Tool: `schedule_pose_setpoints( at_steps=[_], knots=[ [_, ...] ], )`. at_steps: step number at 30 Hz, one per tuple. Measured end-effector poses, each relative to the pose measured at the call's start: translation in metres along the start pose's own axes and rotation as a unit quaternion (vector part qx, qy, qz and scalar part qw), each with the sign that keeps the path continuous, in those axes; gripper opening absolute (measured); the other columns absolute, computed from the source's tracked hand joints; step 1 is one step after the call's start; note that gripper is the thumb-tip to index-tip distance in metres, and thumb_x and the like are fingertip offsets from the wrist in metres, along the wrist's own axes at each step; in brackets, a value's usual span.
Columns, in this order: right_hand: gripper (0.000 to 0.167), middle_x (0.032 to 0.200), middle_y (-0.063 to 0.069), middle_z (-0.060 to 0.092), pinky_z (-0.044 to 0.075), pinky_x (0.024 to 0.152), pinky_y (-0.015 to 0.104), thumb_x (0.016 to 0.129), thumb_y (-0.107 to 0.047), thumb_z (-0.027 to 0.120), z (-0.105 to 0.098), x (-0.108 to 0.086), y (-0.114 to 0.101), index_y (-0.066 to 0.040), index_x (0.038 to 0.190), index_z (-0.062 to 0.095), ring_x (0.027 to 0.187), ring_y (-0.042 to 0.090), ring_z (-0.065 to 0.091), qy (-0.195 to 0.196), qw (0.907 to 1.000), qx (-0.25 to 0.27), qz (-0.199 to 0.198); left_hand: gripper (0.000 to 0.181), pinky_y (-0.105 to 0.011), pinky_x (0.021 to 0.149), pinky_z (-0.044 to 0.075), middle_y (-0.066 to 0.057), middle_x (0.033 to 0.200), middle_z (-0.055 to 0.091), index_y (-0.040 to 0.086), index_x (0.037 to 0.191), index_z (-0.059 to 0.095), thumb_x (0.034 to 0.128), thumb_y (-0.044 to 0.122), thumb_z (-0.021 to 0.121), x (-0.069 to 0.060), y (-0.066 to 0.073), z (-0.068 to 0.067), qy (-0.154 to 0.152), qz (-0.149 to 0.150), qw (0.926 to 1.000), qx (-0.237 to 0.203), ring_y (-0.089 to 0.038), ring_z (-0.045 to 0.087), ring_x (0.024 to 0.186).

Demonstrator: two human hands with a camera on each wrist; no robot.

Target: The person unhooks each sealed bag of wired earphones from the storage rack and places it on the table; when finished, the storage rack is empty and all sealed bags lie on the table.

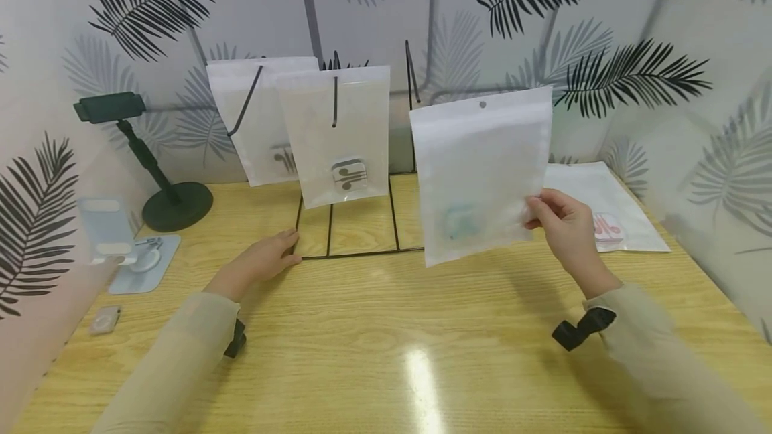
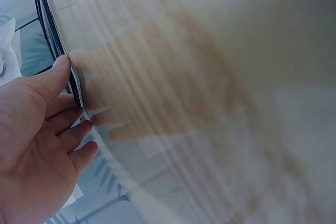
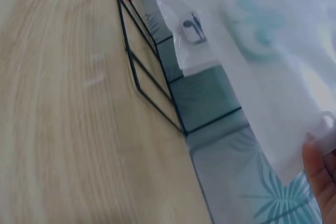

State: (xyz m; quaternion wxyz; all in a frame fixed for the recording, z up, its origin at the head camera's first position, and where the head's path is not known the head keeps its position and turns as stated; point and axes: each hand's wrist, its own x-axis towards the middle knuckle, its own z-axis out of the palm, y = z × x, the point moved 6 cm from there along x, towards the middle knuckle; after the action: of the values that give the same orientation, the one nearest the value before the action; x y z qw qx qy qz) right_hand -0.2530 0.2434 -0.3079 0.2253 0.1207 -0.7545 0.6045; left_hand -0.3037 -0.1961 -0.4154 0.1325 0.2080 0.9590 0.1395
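- The held bag [image 1: 479, 166], white with a hole near its top edge, is in the air before the rack's right part; something pale green shows inside, low down.
- The right hand [image 1: 563, 220] pinches its lower right edge between thumb and fingers.
- The left hand [image 1: 265, 256] rests at the front left corner of the rack [image 1: 362, 253], fingers loosely spread against the black wire.
- The front bag [image 1: 362, 119], with earphones inside, hangs on a prong and partly hides the back bag [image 1: 259, 139] on the next prong leftward.
- The held bag blocks the view of the rack's right side and overlaps the flat bag [image 1: 603, 186], which lies on the table [image 1: 338, 353] with something pink inside.
- At left, well apart from the held bag, stand a dark clip stand [image 1: 177, 206] and a pale blue holder [image 1: 129, 280].
- A small case [image 1: 105, 320] lies nearer the person.
- Behind is a leaf-patterned wall [image 1: 368, 25].
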Motion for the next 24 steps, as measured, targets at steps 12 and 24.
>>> schedule_pose_setpoints(
  at_steps=[12,24],
  knots=[
    [0.008,0.063,-0.011,0.058,0.050,0.050,0.015,0.091,-0.004,0.057,-0.040,0.006,0.064,-0.001,0.093,0.063,0.052,0.002,0.056,0.027,0.9951,-0.069,0.066,0.061,-0.052,0.105,0.020,-0.028,0.145,0.019,-0.011,0.140,0.024,0.0976,0.026,0.047,0.000,-0.002,0.000,0.001,-0.002,1.0000,0.002,-0.043,0.020,0.131],
    [0.039,0.079,0.014,0.060,0.050,0.050,0.020,0.096,-0.019,0.050,-0.042,0.025,0.112,0.013,0.119,0.052,0.052,0.003,0.054,-0.057,0.9648,-0.201,0.159,0.060,-0.052,0.106,0.020,-0.028,0.146,0.019,-0.010,0.140,0.024,0.0975,0.024,0.048,-0.002,0.003,-0.002,0.000,-0.003,1.0000,-0.001,-0.043,0.020,0.131]
  ],
)
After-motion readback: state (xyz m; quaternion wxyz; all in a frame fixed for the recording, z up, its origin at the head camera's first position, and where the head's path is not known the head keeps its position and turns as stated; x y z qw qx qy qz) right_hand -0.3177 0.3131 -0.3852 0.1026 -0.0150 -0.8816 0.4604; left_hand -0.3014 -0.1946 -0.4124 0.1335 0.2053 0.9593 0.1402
